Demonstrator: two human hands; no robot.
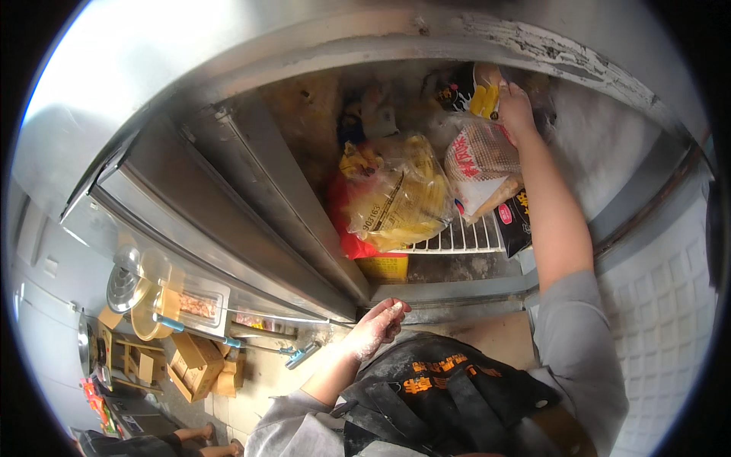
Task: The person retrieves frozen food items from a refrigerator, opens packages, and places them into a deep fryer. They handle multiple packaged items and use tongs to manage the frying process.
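Observation:
My right hand reaches deep into an upright steel freezer, fingers closed at the edge of a black-and-yellow food bag; its fingertips are partly hidden. Below that wrist lies a clear printed bag of pale food. To its left sits a clear bag of yellow strips, probably fries, over a red bag. A black printed pouch rests by my right forearm. They lie on a white wire shelf. Dusted with white powder, my left hand is curled before my apron, with nothing visible in it.
The freezer's door stands wide on the left. Beyond it are a cardboard box, a blue-headed floor squeegee or mop and a tray of food. Another person's legs show at lower left. A white gridded panel rises at right.

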